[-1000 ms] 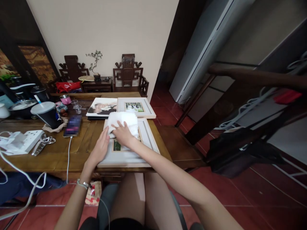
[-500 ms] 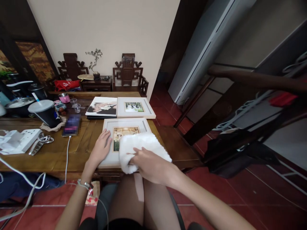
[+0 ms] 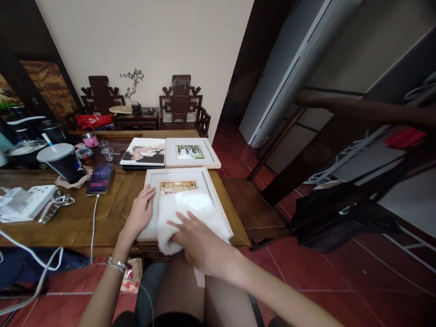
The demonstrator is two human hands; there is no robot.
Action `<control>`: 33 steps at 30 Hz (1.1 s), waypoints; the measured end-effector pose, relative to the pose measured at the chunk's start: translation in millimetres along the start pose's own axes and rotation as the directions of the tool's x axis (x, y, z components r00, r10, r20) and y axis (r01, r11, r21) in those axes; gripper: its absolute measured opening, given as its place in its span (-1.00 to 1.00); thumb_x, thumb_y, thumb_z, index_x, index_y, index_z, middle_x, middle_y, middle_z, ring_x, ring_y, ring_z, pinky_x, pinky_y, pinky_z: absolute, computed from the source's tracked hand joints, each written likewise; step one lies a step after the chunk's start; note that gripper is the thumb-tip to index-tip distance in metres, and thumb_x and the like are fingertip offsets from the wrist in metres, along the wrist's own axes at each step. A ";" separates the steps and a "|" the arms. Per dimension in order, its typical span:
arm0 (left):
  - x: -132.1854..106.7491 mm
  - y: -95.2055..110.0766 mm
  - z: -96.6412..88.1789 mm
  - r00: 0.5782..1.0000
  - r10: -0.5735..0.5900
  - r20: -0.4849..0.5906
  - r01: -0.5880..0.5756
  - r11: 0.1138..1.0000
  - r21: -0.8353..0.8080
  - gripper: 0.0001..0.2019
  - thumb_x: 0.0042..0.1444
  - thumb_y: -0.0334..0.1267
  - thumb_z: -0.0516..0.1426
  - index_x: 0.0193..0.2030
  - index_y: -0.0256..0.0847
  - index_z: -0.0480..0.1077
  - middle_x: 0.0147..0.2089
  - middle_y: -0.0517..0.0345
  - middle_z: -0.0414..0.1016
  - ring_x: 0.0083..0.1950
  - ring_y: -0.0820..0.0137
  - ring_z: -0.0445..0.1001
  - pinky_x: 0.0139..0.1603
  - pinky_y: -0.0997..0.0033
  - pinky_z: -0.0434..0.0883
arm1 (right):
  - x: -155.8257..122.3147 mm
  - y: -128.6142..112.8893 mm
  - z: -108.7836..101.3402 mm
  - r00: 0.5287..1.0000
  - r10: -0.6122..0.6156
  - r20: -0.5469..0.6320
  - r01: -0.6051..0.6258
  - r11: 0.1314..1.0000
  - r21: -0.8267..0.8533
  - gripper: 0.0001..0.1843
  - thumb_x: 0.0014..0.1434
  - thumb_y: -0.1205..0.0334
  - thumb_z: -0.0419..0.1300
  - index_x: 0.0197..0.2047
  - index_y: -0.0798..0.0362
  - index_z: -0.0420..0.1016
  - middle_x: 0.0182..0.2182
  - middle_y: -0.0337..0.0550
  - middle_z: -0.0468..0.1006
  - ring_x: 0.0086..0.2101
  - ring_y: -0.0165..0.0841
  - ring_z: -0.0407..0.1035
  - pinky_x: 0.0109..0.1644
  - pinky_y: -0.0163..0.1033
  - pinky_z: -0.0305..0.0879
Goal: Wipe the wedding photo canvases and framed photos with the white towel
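A light wooden picture frame with a pale mat lies flat at the near table edge. Its photo shows only along the top. My left hand rests on the frame's left side, fingers stretched out along the border. A fluffy white cloth covers the middle and lower part of the frame. My right hand presses on this cloth and holds it, index and middle fingers extended on top. The right thumb is hidden by the cloth's fold at the near edge.
Behind lie a second framed photo and a photo book. To the left are a phone on a white cable, a lidded cup, a power strip and a metal clip-like tool. Wooden chairs stand beyond.
My right hand has slid the cloth left and slightly toward me, covering more of the photo and baring the frame's right side. My left hand keeps its place on the frame.
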State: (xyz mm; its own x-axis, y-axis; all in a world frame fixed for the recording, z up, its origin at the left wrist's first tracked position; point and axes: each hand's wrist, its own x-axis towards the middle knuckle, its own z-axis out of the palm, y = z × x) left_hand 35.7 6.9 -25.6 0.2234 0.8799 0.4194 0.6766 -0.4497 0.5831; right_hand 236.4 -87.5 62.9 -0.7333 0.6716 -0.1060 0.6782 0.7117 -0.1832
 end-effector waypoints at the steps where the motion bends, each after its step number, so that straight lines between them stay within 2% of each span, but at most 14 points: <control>1: -0.1 -0.9 1.2 1.000 0.008 -0.005 -0.008 1.000 0.007 -0.60 0.22 -0.30 -0.08 0.07 -0.35 0.44 0.20 -0.13 0.41 0.34 0.19 0.23 0.36 0.02 0.17 | -12.0 3.8 -3.0 0.999 0.049 0.020 -0.049 0.999 0.003 -0.60 -0.01 0.55 0.06 -0.14 0.15 0.58 0.18 0.03 0.38 0.24 0.01 0.09 0.29 0.17 0.03; 3: -0.5 -3.3 3.6 1.000 0.029 -0.012 -0.029 1.000 0.008 -0.61 0.23 -0.32 -0.08 0.07 -0.32 0.44 0.20 -0.11 0.41 0.34 0.19 0.23 0.36 -0.02 0.16 | -36.4 13.1 -8.5 0.982 0.177 0.069 -0.177 0.984 -0.010 -0.57 -0.03 0.58 0.07 -0.14 0.14 0.59 0.19 0.03 0.38 0.25 -0.03 0.10 0.31 0.13 0.02; 5: -0.8 -5.9 5.3 0.999 0.047 -0.003 -0.047 0.999 0.012 -0.61 0.22 -0.35 -0.09 0.07 -0.29 0.44 0.21 -0.10 0.41 0.35 0.19 0.21 0.36 -0.04 0.16 | -55.5 24.6 -10.5 0.946 0.309 0.101 -0.305 0.951 -0.051 -0.52 -0.10 0.61 0.08 -0.14 0.12 0.60 0.19 0.01 0.37 0.26 -0.05 0.08 0.32 0.11 0.02; 7: -0.9 -7.8 5.8 0.998 0.059 0.016 -0.059 0.998 0.024 -0.59 0.20 -0.39 -0.09 0.09 -0.30 0.43 0.22 -0.10 0.39 0.36 0.19 0.19 0.37 -0.04 0.15 | -65.3 38.8 -7.2 0.907 0.414 0.072 -0.406 0.908 -0.107 -0.49 -0.13 0.65 0.07 -0.17 0.08 0.61 0.20 -0.04 0.36 0.28 -0.07 0.04 0.33 0.10 0.02; 9: -1.0 -8.7 5.5 0.997 0.066 0.032 -0.068 0.997 0.040 -0.57 0.18 -0.41 -0.10 0.11 -0.32 0.41 0.23 -0.10 0.38 0.37 0.19 0.17 0.37 -0.01 0.14 | -64.4 56.7 -0.2 0.890 0.456 -0.006 -0.451 0.880 -0.149 -0.50 -0.11 0.66 0.04 -0.22 0.05 0.62 0.21 -0.11 0.33 0.29 -0.09 0.02 0.32 0.11 0.04; 13: -1.2 -9.0 5.2 0.996 0.077 0.049 -0.081 0.994 0.074 -0.55 0.16 -0.43 -0.12 0.12 -0.38 0.40 0.23 -0.16 0.36 0.37 0.16 0.16 0.38 -0.01 0.14 | -35.8 98.8 11.0 0.889 0.419 -0.186 -0.449 0.876 -0.176 -0.51 -0.05 0.65 0.03 -0.17 0.08 0.61 0.27 -0.14 0.25 0.30 -0.07 -0.02 0.31 0.12 0.03; 17: -1.5 -9.0 5.6 0.996 0.078 0.041 -0.081 0.994 0.069 -0.53 0.13 -0.47 -0.11 0.13 -0.34 0.39 0.23 -0.13 0.37 0.37 0.17 0.16 0.37 -0.03 0.15 | 14.9 124.7 4.8 0.853 0.378 -0.359 -0.464 0.864 -0.194 -0.51 0.04 0.61 0.06 0.01 0.15 0.54 0.30 -0.03 0.18 0.30 0.02 -0.05 0.30 0.16 0.00; 19: -1.5 -8.2 5.2 0.997 0.075 0.031 -0.077 0.996 0.053 -0.52 0.11 -0.48 -0.10 0.13 -0.30 0.39 0.22 -0.09 0.39 0.37 0.19 0.17 0.37 -0.04 0.15 | 44.7 123.6 -0.4 0.857 0.281 -0.432 -0.404 0.887 -0.225 -0.60 0.13 0.52 0.09 0.01 0.15 0.55 0.33 -0.03 0.11 0.32 0.06 -0.12 0.32 0.19 -0.07; 21: -1.5 -6.8 4.4 0.997 0.074 0.035 -0.076 0.996 0.046 -0.52 0.11 -0.49 -0.10 0.13 -0.32 0.40 0.21 -0.11 0.39 0.37 0.18 0.17 0.37 -0.02 0.15 | 74.8 115.2 -2.1 0.884 0.132 -0.448 -0.281 0.916 -0.285 -0.70 0.20 0.40 0.11 -0.05 0.11 0.58 0.35 -0.08 0.07 0.33 0.06 -0.18 0.34 0.22 -0.16; 23: -1.3 -5.1 3.4 0.997 0.070 0.043 -0.072 0.996 0.051 -0.52 0.10 -0.49 -0.11 0.12 -0.33 0.40 0.21 -0.12 0.39 0.37 0.18 0.17 0.37 -0.01 0.15 | 101.5 104.4 0.5 0.911 0.013 -0.411 -0.168 0.924 -0.343 -0.73 0.24 0.36 0.10 -0.10 0.06 0.60 0.35 -0.13 0.06 0.34 0.02 -0.19 0.35 0.22 -0.20; 25: -1.2 -3.7 2.7 0.997 0.062 0.040 -0.064 0.996 0.059 -0.52 0.11 -0.49 -0.11 0.12 -0.32 0.41 0.21 -0.11 0.39 0.37 0.18 0.17 0.38 0.00 0.14 | 120.0 96.5 5.6 0.935 -0.006 -0.355 -0.131 0.923 -0.362 -0.70 0.25 0.41 0.06 -0.10 0.04 0.60 0.34 -0.13 0.10 0.33 -0.03 -0.16 0.34 0.21 -0.17; 27: -1.2 -3.3 2.8 0.998 0.056 0.036 -0.058 0.997 0.058 -0.53 0.12 -0.49 -0.11 0.11 -0.33 0.41 0.21 -0.11 0.39 0.37 0.18 0.17 0.38 0.00 0.14 | 126.6 94.8 9.7 0.947 0.039 -0.320 -0.155 0.925 -0.347 -0.66 0.24 0.46 0.03 -0.08 0.06 0.59 0.32 -0.12 0.14 0.33 -0.04 -0.12 0.33 0.20 -0.11; 29: -1.3 -4.0 3.6 0.998 0.056 0.037 -0.058 0.997 0.048 -0.54 0.13 -0.49 -0.12 0.11 -0.36 0.41 0.21 -0.14 0.38 0.37 0.18 0.17 0.38 0.01 0.14 | 120.0 100.7 9.8 0.944 0.106 -0.313 -0.209 0.925 -0.318 -0.65 0.24 0.47 0.01 -0.08 0.10 0.59 0.31 -0.10 0.17 0.32 -0.02 -0.09 0.32 0.20 -0.09; 33: -1.8 -7.0 6.5 0.997 0.067 0.026 -0.068 0.997 0.044 -0.55 0.13 -0.49 -0.12 0.10 -0.40 0.41 0.20 -0.16 0.39 0.37 0.17 0.18 0.37 0.00 0.15 | 79.4 130.8 -1.5 0.915 0.293 -0.278 -0.368 0.888 -0.276 -0.58 0.20 0.56 -0.02 -0.04 0.11 0.57 0.26 -0.13 0.27 0.31 -0.03 -0.06 0.32 0.19 -0.09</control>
State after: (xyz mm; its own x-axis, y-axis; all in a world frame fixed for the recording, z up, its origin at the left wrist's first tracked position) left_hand 35.1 9.5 -34.9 0.2861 0.8516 0.4391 0.6899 -0.5011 0.5224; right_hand 266.9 59.2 32.0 -0.4588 0.8802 0.1213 0.8853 0.4413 0.1466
